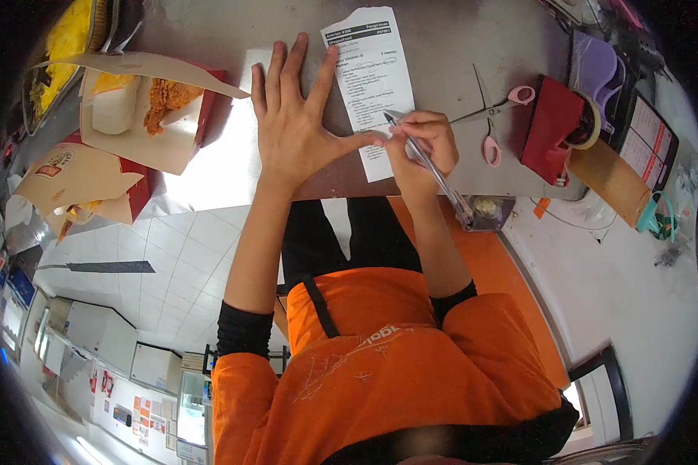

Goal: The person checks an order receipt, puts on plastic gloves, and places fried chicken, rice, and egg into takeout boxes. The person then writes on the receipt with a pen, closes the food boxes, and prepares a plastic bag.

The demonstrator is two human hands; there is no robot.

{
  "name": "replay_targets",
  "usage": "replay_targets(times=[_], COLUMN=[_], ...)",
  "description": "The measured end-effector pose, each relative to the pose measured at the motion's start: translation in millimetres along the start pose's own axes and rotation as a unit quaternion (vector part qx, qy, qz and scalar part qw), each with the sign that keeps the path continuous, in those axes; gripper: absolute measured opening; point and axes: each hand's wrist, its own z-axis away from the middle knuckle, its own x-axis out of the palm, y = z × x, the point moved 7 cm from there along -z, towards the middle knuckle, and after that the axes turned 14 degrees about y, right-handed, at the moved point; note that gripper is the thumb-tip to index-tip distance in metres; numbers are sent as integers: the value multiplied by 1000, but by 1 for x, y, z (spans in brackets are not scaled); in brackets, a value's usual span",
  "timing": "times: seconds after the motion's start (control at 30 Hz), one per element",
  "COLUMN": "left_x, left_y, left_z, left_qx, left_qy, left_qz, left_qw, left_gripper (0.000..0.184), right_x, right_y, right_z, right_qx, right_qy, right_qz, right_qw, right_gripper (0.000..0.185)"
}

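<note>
A long printed receipt [374, 77] lies on the metal table [233, 31] in front of me. My left hand [296, 128] is spread flat, its thumb and a fingertip on or at the receipt's left edge. My right hand [425, 151] is closed around a clear-barrelled pen [434, 172], whose tip is at the paper; I cannot tell if it touches. Circled pen marks show on some printed lines. Just right of that hand lies a pair of pink-handled scissors [487, 115] with open blades.
At the left stand an open takeaway box [151, 147] with fried chicken [168, 102] and a wrapped item, and a second box [77, 182]. A tray of yellow food [66, 39] is behind. At the right are a red box [549, 128], a tape roll [585, 120] and a tablet [645, 139].
</note>
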Motion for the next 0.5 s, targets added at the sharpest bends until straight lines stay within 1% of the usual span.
replay_targets(times=[0.1, 0.2, 0.3, 0.37, 0.4, 0.43, 0.5], left_x=[1, 0, -1, -1, -1, 0, 2], left_y=[1, 2, 4, 4, 3, 3, 4], left_z=[1, 0, 0, -1, -1, -1, 2], left_qx=[5, 9, 13, 10, 13, 14, 16], left_qy=[-10, -12, -14, -14, -15, -18, -24], left_qz=[2, -8, -6, 2, 3, 5, 7], left_qw=[1000, 1000, 1000, 1000, 1000, 1000, 1000], left_gripper=[117, 118, 117, 118, 122, 125, 130], right_x=[13, 17, 12, 6, 5, 7, 10], right_y=[-19, -19, -17, -13, -12, -11, -15], right_z=[-1, 0, 2, 5, 5, 9, 12], right_qx=[-83, -75, -78, -63, -56, -22, -39], right_qy=[-75, -100, -94, -91, -89, -111, -112], right_qz=[20, 11, 27, -4, -21, -47, -26], right_qw=[994, 992, 992, 994, 994, 992, 993], right_gripper=[28, 27, 26, 25, 25, 24, 25])
